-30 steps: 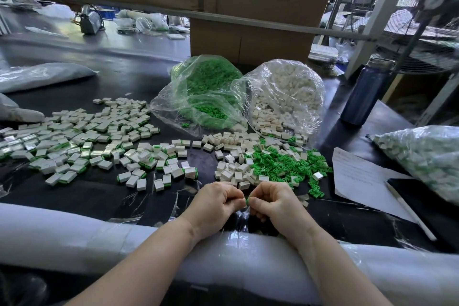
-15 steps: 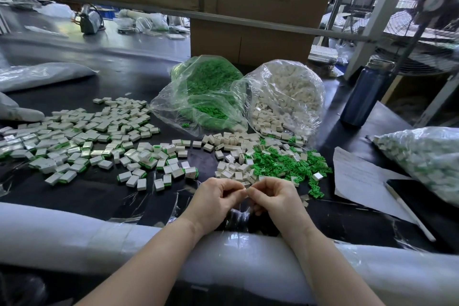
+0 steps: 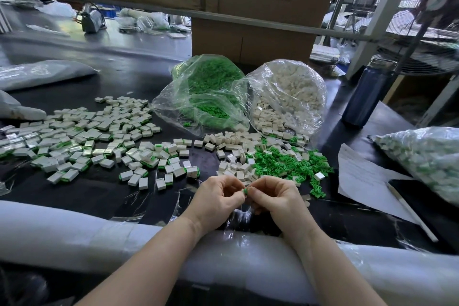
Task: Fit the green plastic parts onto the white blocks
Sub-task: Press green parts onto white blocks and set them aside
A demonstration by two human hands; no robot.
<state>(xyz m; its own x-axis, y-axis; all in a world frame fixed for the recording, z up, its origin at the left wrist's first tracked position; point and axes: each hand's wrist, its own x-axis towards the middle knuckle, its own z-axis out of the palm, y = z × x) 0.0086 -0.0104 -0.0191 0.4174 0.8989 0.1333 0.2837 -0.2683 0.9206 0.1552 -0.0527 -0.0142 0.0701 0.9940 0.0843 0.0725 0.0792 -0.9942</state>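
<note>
My left hand (image 3: 218,200) and my right hand (image 3: 274,197) meet fingertip to fingertip near the table's front edge. Between them they pinch a small white block with a green part (image 3: 245,191) showing at its end; most of the piece is hidden by my fingers. Just beyond my hands lies a heap of loose white blocks (image 3: 236,154), and to its right a heap of loose green parts (image 3: 285,161). Fitted blocks with green edges (image 3: 82,136) are spread over the left of the black table.
Two open clear bags stand behind the heaps, one of green parts (image 3: 206,97) and one of white blocks (image 3: 288,97). A blue bottle (image 3: 367,97), a paper sheet (image 3: 360,176) and a filled bag (image 3: 427,156) are at the right. White padding (image 3: 74,236) covers the front edge.
Both hands have lifted slightly away from the table edge, still pressed together. The green end of the piece now shows between the fingertips.
</note>
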